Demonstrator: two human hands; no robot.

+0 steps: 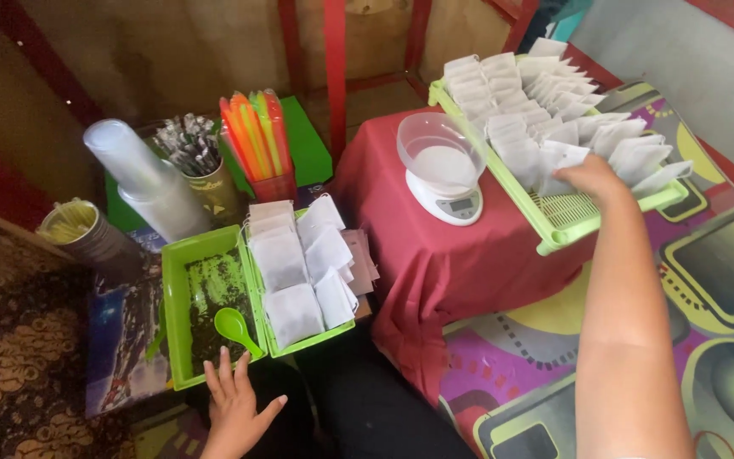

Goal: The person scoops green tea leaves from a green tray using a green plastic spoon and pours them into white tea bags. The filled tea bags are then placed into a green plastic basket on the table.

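While your right hand [592,177] reaches out to the two o'clock side of the head view, its fingers curl down onto the white paper sachets [554,157] in the long green tray [567,234]; they look closed around one sachet's edge, though the back of the hand hides the pinch itself. Those sachets should handle feather-light, soft and easily creased, so I'd judge the best hold is a gentle pinch at a top corner or edge, never a squeeze across the filled middle. They stand in leaning rows, touching one another, so lifting one may drag its neighbour along.

Your left hand [233,399] lies at six o'clock, fingers spread and released, holding nothing, its tips just touching the near rim of the small green tray [172,280]. That tray holds dark loose leaf matter, with a green plastic spoon [238,327] resting in its near right corner. Just beside it at its three o'clock, a second green tray [316,340] carries a loose stack of flat white sachets [295,272], overlapping each other.

At the centre, on the small desk under a red cloth [435,255], a white kitchen scale [448,202] bears a clear plastic bowl [439,153]; whether anything is in it, I cannot tell. At eleven o'clock, a red cup holds bright coloured straws [252,136], a tin holds wrapped straws [189,149], and a stack of clear plastic cups [150,183] lies tilted. Far out at nine o'clock, a round container [74,225] holds pale sticks.
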